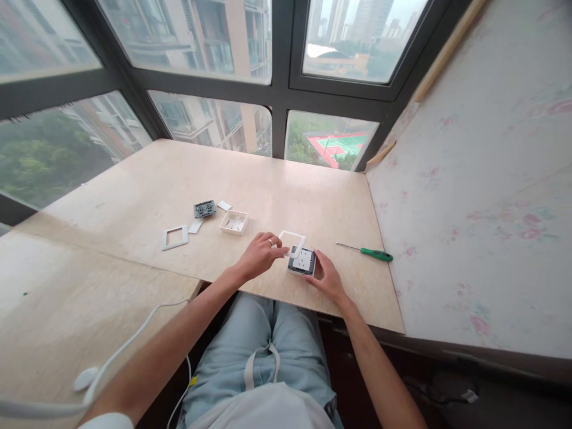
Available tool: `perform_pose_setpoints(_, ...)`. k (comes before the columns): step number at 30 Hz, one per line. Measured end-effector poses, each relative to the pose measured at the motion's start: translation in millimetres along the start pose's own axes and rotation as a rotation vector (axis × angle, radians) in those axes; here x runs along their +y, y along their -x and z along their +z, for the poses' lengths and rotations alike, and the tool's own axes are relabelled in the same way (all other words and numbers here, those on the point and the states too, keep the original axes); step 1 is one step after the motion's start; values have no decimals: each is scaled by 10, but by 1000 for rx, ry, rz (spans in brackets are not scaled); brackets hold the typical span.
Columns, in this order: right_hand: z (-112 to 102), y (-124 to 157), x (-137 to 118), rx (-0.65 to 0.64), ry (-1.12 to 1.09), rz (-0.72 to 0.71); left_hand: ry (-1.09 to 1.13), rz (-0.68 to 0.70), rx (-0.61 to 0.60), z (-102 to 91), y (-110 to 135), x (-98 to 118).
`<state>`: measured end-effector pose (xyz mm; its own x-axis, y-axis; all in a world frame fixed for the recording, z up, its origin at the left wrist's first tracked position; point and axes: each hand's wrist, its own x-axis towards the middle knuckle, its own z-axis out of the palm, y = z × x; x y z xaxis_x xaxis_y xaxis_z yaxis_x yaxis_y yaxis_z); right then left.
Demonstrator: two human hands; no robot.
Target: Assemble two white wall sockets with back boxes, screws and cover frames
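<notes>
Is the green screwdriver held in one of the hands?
No, the green screwdriver lies on the tabletop, apart from the right hand and left hand.

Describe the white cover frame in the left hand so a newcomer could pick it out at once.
On the pale tabletop, go to the near edge, where the right hand grips a wall socket. The left hand holds the white cover frame, partly overlapping that socket in view. Unlike the similar loose frame lying flat farther left, this one is hand-held.
</notes>
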<state>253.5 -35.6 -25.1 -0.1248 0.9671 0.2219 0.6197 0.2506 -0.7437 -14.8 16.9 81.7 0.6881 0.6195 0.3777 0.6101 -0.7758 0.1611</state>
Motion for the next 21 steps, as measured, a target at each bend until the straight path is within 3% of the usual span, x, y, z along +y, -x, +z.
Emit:
perform_pose_setpoints(4, -29, 20, -37, -6, -78, 3, 33, 70, -68, 178, -153, 239)
perform_pose_setpoints(8, -54, 43, -24, 18, -219, -12, 46, 96, -98, 351, -155, 363)
perform_pose_setpoints(21, -144, 47, -90, -42, -224, -46, 85, 69, -110, 560, -4, 321)
